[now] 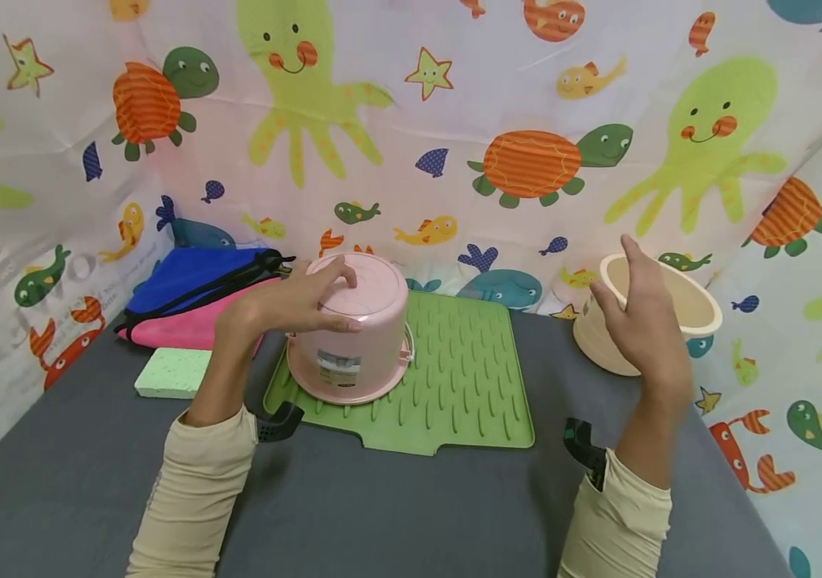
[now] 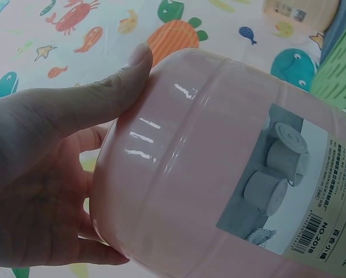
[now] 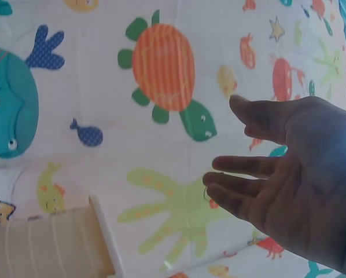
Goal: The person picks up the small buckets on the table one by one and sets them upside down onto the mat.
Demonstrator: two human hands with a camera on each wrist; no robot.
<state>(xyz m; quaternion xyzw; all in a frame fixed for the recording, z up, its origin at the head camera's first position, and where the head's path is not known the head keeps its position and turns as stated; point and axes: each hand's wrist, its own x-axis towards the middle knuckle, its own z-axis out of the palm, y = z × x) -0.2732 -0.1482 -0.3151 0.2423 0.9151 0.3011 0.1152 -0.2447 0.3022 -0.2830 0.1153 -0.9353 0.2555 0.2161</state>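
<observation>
Gripping the pink bucket [image 1: 378, 345] at four o'clock with half-curled left hand [image 1: 290, 303]; at nine o'clock from right hand [image 1: 644, 329] (empty, fingers extended).

And the left fingers [image 2: 96, 138] slip partly out of sight behind the pink bucket [image 2: 179, 156], itself cropped right and below! From the head, its label [image 1: 339, 368] is too small to read. The left forearm [image 1: 226, 377] blocks the green block's [image 1: 168, 376] end; the right fingers [image 1: 642, 273] mask some cream pot [image 1: 599, 345] rim.
</observation>
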